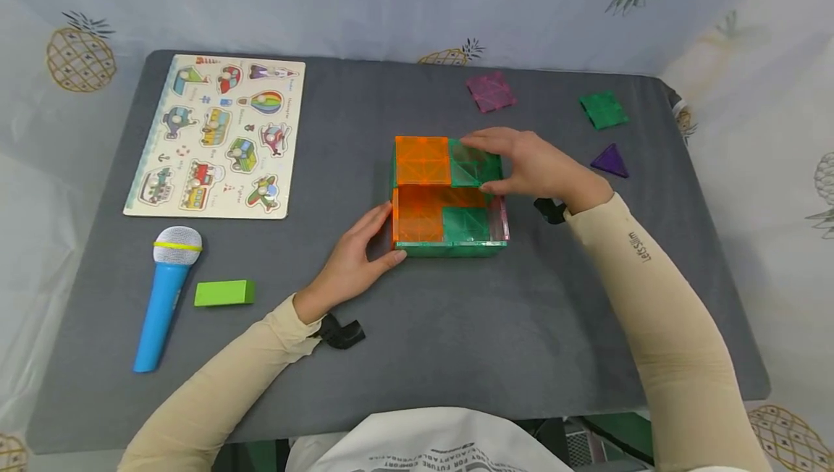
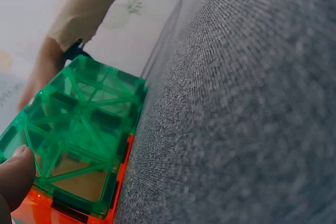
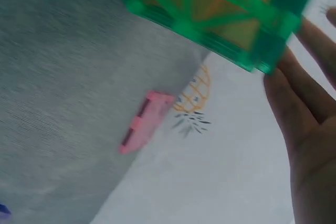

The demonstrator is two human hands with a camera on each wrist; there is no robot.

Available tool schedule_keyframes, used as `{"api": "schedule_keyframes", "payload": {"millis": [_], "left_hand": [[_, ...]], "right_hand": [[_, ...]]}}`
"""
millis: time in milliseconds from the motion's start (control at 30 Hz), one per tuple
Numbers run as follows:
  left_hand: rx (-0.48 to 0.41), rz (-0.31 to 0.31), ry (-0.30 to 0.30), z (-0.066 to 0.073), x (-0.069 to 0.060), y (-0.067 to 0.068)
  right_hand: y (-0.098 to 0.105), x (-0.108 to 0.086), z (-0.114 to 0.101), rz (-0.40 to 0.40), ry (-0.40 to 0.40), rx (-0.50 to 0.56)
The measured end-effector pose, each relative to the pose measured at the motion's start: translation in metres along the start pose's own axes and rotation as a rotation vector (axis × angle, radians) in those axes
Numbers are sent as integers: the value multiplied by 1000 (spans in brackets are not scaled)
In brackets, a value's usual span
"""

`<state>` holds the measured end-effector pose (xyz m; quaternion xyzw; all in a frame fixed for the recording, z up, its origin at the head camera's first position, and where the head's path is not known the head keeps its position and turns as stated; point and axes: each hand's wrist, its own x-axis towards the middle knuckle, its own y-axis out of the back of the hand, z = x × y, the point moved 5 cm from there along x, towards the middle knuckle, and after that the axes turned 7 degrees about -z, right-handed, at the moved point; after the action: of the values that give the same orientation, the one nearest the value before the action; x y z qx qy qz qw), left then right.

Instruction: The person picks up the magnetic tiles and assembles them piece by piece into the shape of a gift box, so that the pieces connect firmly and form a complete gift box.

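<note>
A box built of see-through orange and green magnetic tiles (image 1: 420,226) stands at the middle of the table. Its back half is roofed by an orange tile (image 1: 422,161) and a green tile (image 1: 474,168); the front half is open at the top. My left hand (image 1: 352,258) holds the box's front left corner, fingers along the left side. Its thumb (image 2: 16,174) presses the green front wall (image 2: 84,124). My right hand (image 1: 537,168) grips the green roof tile, fingers at its back edge and thumb at its front edge. The right wrist view shows straight fingers (image 3: 294,93) against green tile.
Behind the box lies a magenta tile (image 1: 491,92). A green square tile (image 1: 604,110) and a purple triangle tile (image 1: 610,161) lie to the right. On the left are a picture puzzle board (image 1: 218,135), a toy microphone (image 1: 164,298) and a green block (image 1: 224,293).
</note>
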<state>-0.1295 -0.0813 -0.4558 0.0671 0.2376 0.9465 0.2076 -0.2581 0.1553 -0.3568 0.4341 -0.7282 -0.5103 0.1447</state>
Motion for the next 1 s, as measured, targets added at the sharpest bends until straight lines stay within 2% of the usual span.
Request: {"api": "schedule_keyframes", "payload": {"millis": [267, 400, 500, 567, 667, 733, 833, 1000], "left_hand": [[2, 4, 21, -1, -3, 1], [5, 8, 27, -1, -3, 1], [11, 7, 25, 1, -2, 1], [14, 8, 21, 1, -1, 1], [14, 4, 13, 1, 1, -1], [22, 3, 9, 0, 2, -2], [34, 1, -4, 0, 2, -3], [49, 0, -15, 0, 0, -2]], "right_hand": [[-12, 7, -6, 85, -29, -25], [-12, 11, -7, 68, -54, -60], [-8, 14, -4, 48, -49, -23], [-1, 16, 1, 59, -48, 47], [12, 23, 22, 120, -81, 148], [19, 29, 43, 145, -150, 164], [20, 41, 74, 83, -258, 122], [5, 55, 108, -127, -358, 54]]}}
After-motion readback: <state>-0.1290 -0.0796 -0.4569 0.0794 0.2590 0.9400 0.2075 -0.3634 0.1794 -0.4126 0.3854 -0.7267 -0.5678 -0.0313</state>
